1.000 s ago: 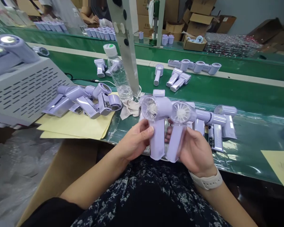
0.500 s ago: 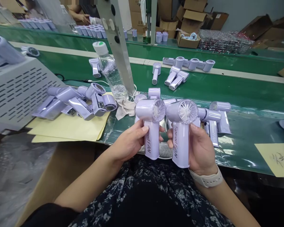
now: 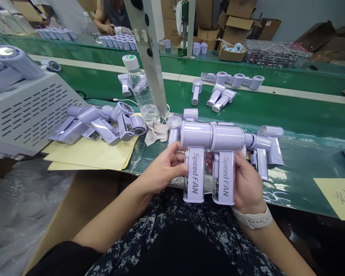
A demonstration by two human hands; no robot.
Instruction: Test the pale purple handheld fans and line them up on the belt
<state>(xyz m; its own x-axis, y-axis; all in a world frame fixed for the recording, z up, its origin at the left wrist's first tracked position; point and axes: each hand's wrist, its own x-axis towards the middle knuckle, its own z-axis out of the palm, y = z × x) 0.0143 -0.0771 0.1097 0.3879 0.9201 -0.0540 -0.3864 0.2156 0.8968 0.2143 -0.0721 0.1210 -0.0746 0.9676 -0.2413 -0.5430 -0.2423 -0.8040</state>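
Note:
Two lavender handheld fans marked "Speed FAN" are held upright side by side over the bench edge. My left hand (image 3: 168, 166) is closed around the handle of the left fan (image 3: 196, 174), thumb on its side. My right hand (image 3: 247, 180) grips the right fan (image 3: 226, 178) by its handle, with a pale watch strap on that wrist. Their cylindrical heads meet end to end, or nearly so, and show their long sides. Behind them several more fans lie on the bench, among them one fan (image 3: 273, 143) on the right and one with a clear grille (image 3: 174, 126).
A pile of fans (image 3: 99, 124) lies on yellow paper (image 3: 86, 157) beside a grey vented box (image 3: 31, 111). A water bottle (image 3: 142, 92) stands by a metal post (image 3: 151, 57). More fans (image 3: 222, 100) rest on the green belt (image 3: 290, 109). A person (image 3: 105, 27) sits across.
Both fans have been turned in my hands, so their clear front grilles no longer face me and the lettering faces me squarely. The view has shifted slightly.

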